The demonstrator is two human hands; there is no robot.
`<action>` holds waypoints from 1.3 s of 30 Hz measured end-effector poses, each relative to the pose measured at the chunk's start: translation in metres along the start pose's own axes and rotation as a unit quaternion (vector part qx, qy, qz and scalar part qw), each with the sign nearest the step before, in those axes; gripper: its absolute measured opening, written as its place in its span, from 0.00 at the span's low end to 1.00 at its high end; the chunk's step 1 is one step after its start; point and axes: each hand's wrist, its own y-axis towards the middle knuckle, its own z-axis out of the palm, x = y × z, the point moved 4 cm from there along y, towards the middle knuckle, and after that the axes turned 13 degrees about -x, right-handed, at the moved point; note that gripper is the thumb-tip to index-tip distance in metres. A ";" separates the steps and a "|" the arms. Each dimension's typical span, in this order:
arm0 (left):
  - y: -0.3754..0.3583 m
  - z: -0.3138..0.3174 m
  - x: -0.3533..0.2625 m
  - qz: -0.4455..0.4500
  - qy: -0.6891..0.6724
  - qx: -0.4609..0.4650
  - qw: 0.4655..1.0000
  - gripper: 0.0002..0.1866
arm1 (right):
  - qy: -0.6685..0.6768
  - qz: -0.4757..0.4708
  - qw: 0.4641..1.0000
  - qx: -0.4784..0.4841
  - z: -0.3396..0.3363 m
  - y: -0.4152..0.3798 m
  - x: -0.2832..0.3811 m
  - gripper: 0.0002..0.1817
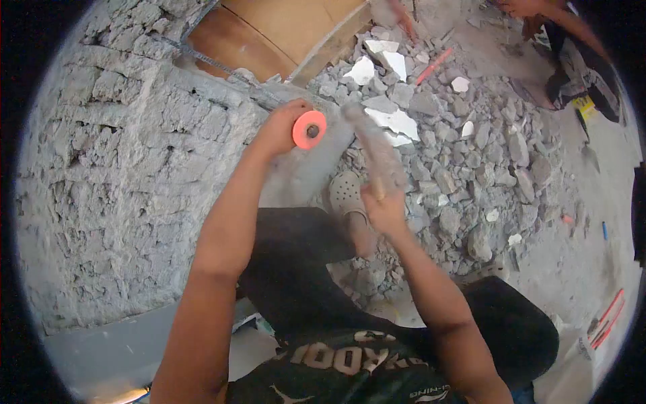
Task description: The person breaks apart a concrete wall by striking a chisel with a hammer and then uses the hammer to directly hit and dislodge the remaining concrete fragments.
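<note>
My left hand (pixel 279 130) is wrapped round a chisel (pixel 312 132) with a round orange-pink hand guard. Its butt end points up towards me, and the rest of it is hidden behind the guard and hand. This hand is close to the rough, chipped grey wall (pixel 134 175), by its corner. To the right, my right hand (pixel 385 209) grips the handle of a hammer (pixel 377 148), which is smeared by motion. The hammer's head end is up near the chisel, with a gap between them. Whether the chisel's tip touches the wall is hidden.
Broken rubble (pixel 444 161) with white flakes covers the floor ahead and to the right. My foot in a beige clog (pixel 346 194) rests among it. Brown panels (pixel 269 37) are at the top. Another person's arm (pixel 565 23) shows at upper right. A red stick (pixel 434 66) lies on the rubble.
</note>
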 end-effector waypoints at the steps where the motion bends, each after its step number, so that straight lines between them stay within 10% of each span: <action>1: -0.001 0.001 0.006 -0.005 0.018 -0.006 1.000 0.17 | -0.003 -0.001 1.000 -0.002 -0.008 0.007 0.014 0.11; 6: 0.001 -0.015 -0.002 -0.029 0.021 -0.075 0.997 0.17 | 0.230 -0.043 0.972 -0.027 -0.047 0.031 0.111 0.13; 8: 0.003 -0.020 0.000 -0.039 0.003 -0.095 0.995 0.18 | 0.579 -0.072 0.810 -0.062 -0.042 0.022 0.144 0.12; 10: 0.003 -0.022 -0.001 -0.026 0.005 -0.098 0.995 0.18 | 0.469 -0.041 0.882 -0.009 -0.014 0.010 0.106 0.10; 12: 0.003 -0.021 -0.001 -0.007 0.005 -0.101 0.995 0.19 | 0.042 -0.128 0.991 0.003 0.034 -0.017 0.024 0.09; 14: 0.000 -0.021 0.013 -0.026 0.024 -0.077 0.996 0.19 | -0.028 0.216 0.959 0.180 0.054 -0.031 -0.016 0.12; 21: -0.008 0.003 0.015 0.047 0.094 -0.044 0.994 0.13 | -0.089 0.089 0.991 0.041 0.018 -0.028 -0.057 0.12; 27: -0.037 0.090 -0.001 0.093 0.258 0.277 0.921 0.11 | -0.130 0.113 0.985 -0.026 -0.013 0.000 -0.060 0.16; 33: -0.017 0.080 -0.031 0.038 0.253 0.269 0.929 0.11 | -0.142 0.162 0.975 -0.057 -0.027 0.009 -0.059 0.15; 35: -0.009 0.053 -0.034 0.084 0.116 0.100 0.985 0.12 | -0.123 0.167 0.977 -0.051 -0.030 0.014 -0.063 0.15; 39: 0.001 0.015 -0.052 0.024 0.083 0.054 0.995 0.14 | -0.097 0.166 0.978 -0.075 -0.033 0.021 -0.047 0.15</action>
